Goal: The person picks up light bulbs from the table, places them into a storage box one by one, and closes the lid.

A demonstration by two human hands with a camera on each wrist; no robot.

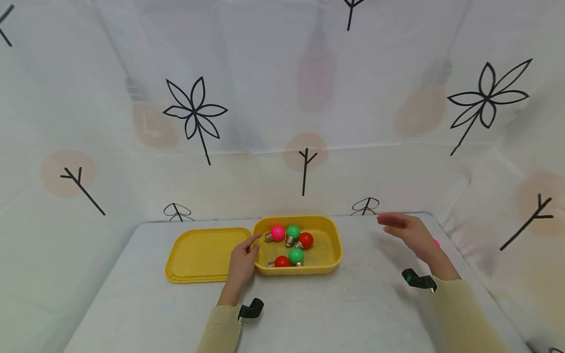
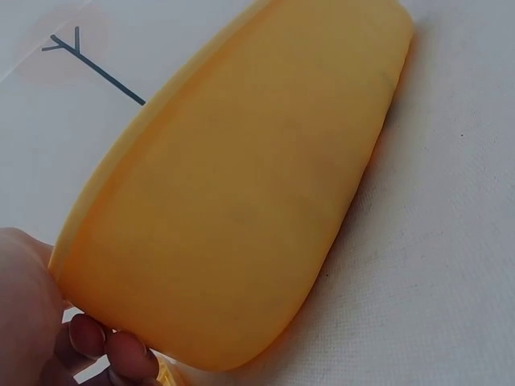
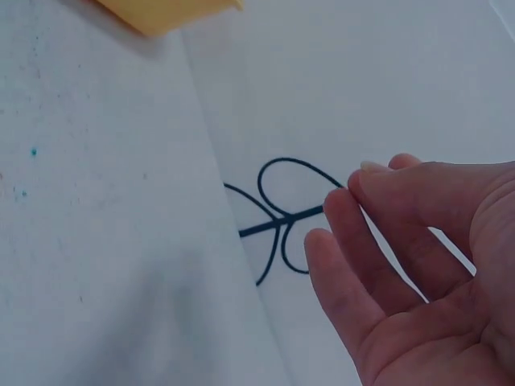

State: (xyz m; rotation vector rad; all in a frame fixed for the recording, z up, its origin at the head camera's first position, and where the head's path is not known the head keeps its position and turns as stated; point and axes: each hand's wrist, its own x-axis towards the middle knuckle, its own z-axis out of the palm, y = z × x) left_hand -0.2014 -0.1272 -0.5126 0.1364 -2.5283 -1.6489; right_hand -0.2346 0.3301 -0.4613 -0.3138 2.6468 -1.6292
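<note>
A yellow plastic bin [image 1: 332, 250] stands on the table with several colored light bulbs inside. Among them are a pink bulb [image 1: 277, 232], a green bulb [image 1: 296, 255] and a red bulb [image 1: 306, 239], all with metal screw bases. My left hand [image 1: 243, 260] grips the bin's left rim, its fingers curled against the outer wall, as the left wrist view shows. Off to the right, my right hand [image 1: 409, 235] hovers over the table with fingers loosely bent and nothing in them. Partly hidden behind it is a small pink object [image 1: 437, 243].
A yellow lid [image 1: 203, 255] lies flat left of the bin, beside my left hand. The white table [image 1: 326, 314] meets a patterned cloth backdrop [image 1: 265, 181] at its back edge, and more cloth hangs at both sides.
</note>
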